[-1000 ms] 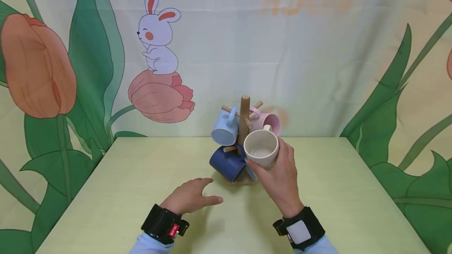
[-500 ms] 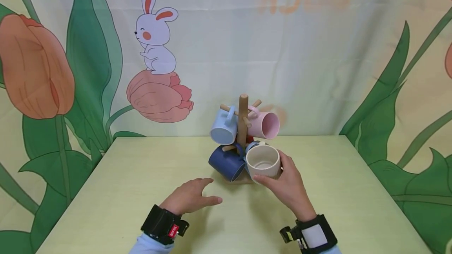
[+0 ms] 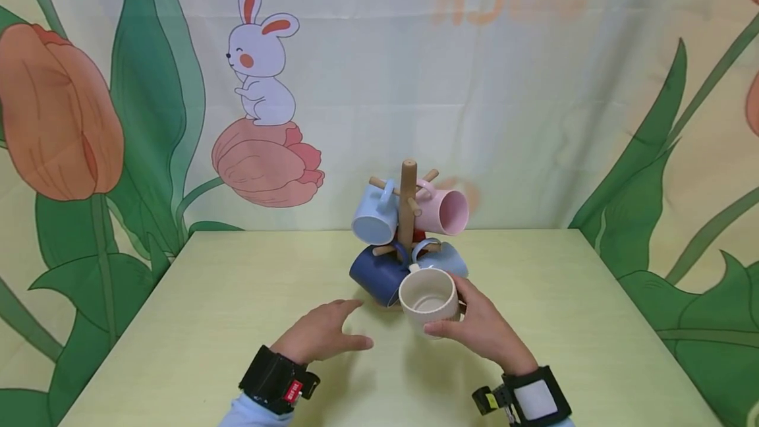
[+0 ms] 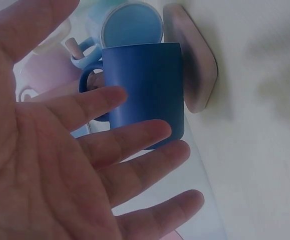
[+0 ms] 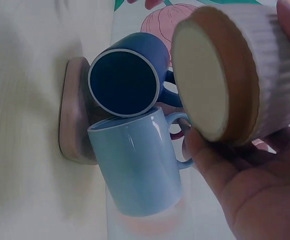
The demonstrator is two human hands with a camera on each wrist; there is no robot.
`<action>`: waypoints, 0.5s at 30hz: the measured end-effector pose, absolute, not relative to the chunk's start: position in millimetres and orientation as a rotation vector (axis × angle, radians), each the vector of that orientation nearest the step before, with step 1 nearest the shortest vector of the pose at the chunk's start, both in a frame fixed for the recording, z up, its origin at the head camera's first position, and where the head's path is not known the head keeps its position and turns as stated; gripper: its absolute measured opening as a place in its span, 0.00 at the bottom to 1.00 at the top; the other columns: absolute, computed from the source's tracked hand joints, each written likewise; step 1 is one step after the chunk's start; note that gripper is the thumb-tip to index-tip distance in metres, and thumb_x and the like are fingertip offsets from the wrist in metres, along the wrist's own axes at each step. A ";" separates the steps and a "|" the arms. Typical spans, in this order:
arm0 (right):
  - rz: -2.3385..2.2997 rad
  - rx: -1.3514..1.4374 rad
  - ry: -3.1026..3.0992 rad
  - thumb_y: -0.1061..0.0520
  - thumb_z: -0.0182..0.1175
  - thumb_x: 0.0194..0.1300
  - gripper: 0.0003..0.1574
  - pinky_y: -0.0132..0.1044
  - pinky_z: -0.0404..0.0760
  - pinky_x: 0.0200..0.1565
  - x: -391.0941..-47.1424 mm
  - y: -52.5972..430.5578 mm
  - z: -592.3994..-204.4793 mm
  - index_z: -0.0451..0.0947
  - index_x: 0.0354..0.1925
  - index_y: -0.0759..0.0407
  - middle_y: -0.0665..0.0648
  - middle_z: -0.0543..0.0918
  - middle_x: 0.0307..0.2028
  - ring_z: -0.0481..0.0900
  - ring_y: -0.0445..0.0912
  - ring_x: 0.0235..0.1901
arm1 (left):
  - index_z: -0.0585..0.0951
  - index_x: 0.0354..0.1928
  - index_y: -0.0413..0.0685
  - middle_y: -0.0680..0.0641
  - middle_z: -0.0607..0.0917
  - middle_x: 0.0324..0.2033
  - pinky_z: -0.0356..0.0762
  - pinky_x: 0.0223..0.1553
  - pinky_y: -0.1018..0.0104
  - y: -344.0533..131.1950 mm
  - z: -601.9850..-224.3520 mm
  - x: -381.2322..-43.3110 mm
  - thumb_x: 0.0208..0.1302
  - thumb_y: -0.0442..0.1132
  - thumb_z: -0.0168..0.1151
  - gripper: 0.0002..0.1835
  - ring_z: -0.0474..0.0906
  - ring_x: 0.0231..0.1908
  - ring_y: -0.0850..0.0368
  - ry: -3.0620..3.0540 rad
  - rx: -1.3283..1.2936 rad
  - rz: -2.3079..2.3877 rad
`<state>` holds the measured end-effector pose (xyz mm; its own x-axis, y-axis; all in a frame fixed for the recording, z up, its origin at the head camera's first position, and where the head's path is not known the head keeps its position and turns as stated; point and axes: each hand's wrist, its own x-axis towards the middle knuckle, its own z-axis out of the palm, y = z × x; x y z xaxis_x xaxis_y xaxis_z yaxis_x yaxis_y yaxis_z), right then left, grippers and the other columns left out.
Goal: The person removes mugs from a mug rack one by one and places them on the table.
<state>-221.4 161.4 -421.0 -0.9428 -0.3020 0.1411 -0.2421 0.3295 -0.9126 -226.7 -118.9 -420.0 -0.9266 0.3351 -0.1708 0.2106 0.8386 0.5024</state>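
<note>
My right hand (image 3: 489, 331) grips a cream mug (image 3: 428, 295) by its side, mouth up, in front of a wooden mug tree (image 3: 408, 206). The mug's small handle points back toward the tree. In the right wrist view this mug (image 5: 280, 70) shows ribbed walls, a brown band and a pale base. My left hand (image 3: 320, 333) hovers with spread fingers left of the tree, holding nothing. Nearest to it hangs a navy mug (image 3: 376, 274). A light blue mug (image 3: 446, 259) hangs on the lower right, just behind the cream one.
Higher on the tree hang another light blue mug (image 3: 375, 219) at left and a pink mug (image 3: 443, 211) at right. The tree's wooden base (image 5: 73, 115) stands on a pale yellow table (image 3: 178, 348). A printed curtain (image 3: 504, 117) hangs behind the table's back edge.
My right hand has brought the cream mug down and toward me, away from the tree's upper pegs. The lower right light blue mug has come into fuller view. My left hand stays nearly still.
</note>
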 end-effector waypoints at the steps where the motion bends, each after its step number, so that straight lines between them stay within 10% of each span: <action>1: -1.704 -0.545 2.493 0.54 0.79 0.50 0.51 0.48 0.76 0.53 -221.5 161.3 -421.6 0.66 0.68 0.55 0.59 0.76 0.57 0.76 0.55 0.55 | 0.72 0.68 0.44 0.38 0.75 0.63 0.68 0.60 0.40 -118.4 -419.5 -226.7 0.55 0.59 0.72 0.43 0.70 0.63 0.39 2.769 0.429 0.718; 15: -1.549 -0.841 2.220 0.55 0.76 0.54 0.45 0.43 0.76 0.52 -224.2 163.1 -431.0 0.67 0.66 0.58 0.59 0.78 0.54 0.76 0.54 0.53 | 0.64 0.73 0.44 0.40 0.70 0.68 0.68 0.62 0.44 -103.4 -411.4 -228.7 0.57 0.44 0.75 0.44 0.68 0.66 0.42 2.794 0.732 0.834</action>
<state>-224.2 163.1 -431.0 -0.7815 -0.6187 0.0800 -0.2888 0.2451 -0.9255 -228.7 -103.4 -411.4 -0.8729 0.4878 0.0088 0.4128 0.7287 0.5464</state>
